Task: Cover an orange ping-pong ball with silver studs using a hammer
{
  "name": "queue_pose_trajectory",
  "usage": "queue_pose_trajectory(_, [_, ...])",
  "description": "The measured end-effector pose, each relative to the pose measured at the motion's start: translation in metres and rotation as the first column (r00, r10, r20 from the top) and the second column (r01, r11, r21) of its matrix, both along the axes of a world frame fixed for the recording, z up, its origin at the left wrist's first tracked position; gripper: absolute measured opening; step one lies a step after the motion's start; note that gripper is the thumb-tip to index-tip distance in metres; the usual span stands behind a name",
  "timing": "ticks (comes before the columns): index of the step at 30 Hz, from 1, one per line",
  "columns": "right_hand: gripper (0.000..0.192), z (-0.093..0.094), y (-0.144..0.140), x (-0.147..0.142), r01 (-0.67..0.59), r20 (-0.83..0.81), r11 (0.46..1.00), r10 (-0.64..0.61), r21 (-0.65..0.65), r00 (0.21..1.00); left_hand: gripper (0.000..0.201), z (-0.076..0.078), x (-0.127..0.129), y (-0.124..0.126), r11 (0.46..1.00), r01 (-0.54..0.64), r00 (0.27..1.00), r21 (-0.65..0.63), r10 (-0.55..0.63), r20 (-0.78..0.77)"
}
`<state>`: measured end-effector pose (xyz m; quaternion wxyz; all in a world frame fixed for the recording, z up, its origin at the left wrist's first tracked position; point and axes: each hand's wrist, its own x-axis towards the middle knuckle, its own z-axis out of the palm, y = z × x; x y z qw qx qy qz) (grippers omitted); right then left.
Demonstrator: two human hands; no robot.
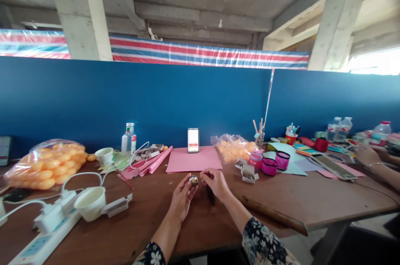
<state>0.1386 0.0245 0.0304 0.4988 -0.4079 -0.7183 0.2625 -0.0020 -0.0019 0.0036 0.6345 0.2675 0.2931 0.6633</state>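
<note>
My left hand holds a small shiny ball up between its fingertips, just above the brown table. My right hand is close beside the ball on its right, fingers curled, with a thin dark object under the palm; whether it grips that object I cannot tell. A pink paper sheet lies flat just beyond both hands, and a phone stands upright at its far edge against the blue partition.
A bag of orange balls sits far left, another bag right of the pink sheet. A power strip, white cup and cables lie near left. A bottle, pink rolls and another person's hand are also in view.
</note>
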Motion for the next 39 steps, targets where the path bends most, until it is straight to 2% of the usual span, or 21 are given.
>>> queue_pose_trajectory(5, [0.016,-0.013,-0.004,-0.006,-0.032,-0.06,0.999,0.032,0.003,0.998,0.038,-0.002,0.001,0.001,1.0,-0.005,1.0,0.031,0.004,0.009])
queue_pose_trajectory(11, [0.01,-0.014,-0.014,-0.01,-0.032,-0.069,0.999,0.033,0.015,0.997,0.041,-0.005,0.001,0.003,0.998,-0.014,1.0,0.054,0.014,-0.002])
queue_pose_trajectory(18, [0.007,-0.021,-0.005,-0.008,-0.016,-0.083,0.999,0.018,0.028,0.996,0.041,-0.006,0.001,0.002,0.996,0.025,0.999,0.089,-0.022,-0.028])
queue_pose_trajectory(39, [0.008,-0.015,-0.012,-0.008,-0.02,-0.046,0.999,0.021,0.033,0.999,0.042,-0.007,0.002,0.002,0.996,0.018,0.999,0.089,-0.016,-0.028])
